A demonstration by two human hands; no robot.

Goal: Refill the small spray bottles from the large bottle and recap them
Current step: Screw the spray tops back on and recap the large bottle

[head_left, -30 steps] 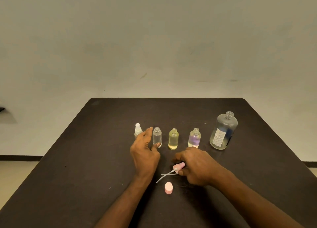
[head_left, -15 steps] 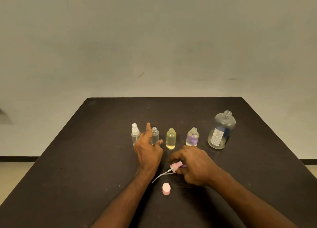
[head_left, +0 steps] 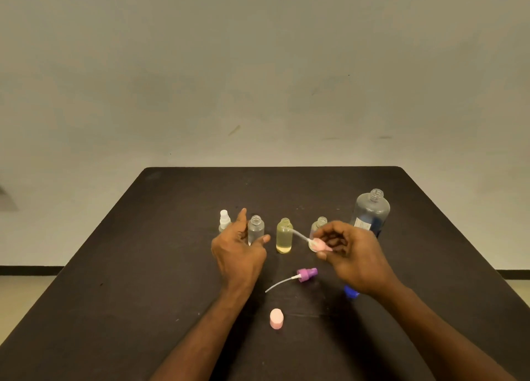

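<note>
Right hand [head_left: 354,254] pinches a pink sprayer [head_left: 317,244], tube aimed at ten o'clock toward the yellow bottle [head_left: 284,236] for recapping; left hand [head_left: 238,244] hovers relaxed, grasping nothing.

Dark table [head_left: 143,266], pale scuffed wall [head_left: 258,79], black skirting strip [head_left: 31,270]

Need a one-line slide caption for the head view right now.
Right hand lifts pink sprayer toward yellow bottle; left hand open beside clear bottle.
</note>
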